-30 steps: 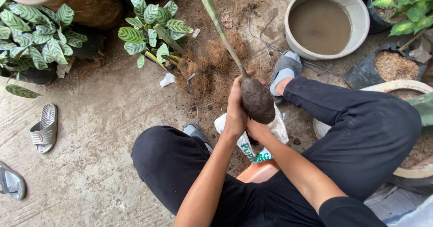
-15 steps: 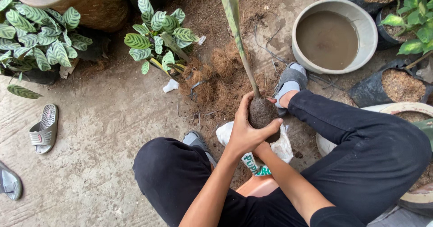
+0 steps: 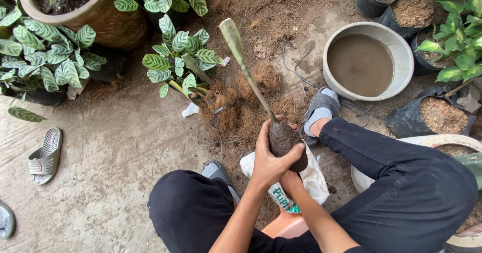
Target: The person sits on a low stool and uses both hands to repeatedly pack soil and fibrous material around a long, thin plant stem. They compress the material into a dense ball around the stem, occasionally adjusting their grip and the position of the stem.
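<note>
I squat in black trousers over a small plant [image 3: 248, 77] with a thin stem and one rolled green leaf leaning up to the left. Its dark, damp root ball [image 3: 282, 136] is held between both hands. My left hand [image 3: 267, 158] wraps the ball's left side, thumb over the front. My right hand [image 3: 292, 178] cups it from below and is mostly hidden. Under the hands lie a white plastic bag [image 3: 315, 178] and the rim of an orange pot [image 3: 285, 226].
Brown coconut fibre [image 3: 246, 110] is heaped on the ground in front. A grey basin of muddy water [image 3: 362, 62] stands at the right, with black bags of husk [image 3: 438, 115] beside it. Striped-leaf potted plants [image 3: 173, 52] and a clay pot [image 3: 95, 12] stand at the left, near a grey sandal [image 3: 45, 155].
The root ball has come down a little towards my lap. My left hand has closed further round it, and the stem leans more to the left.
</note>
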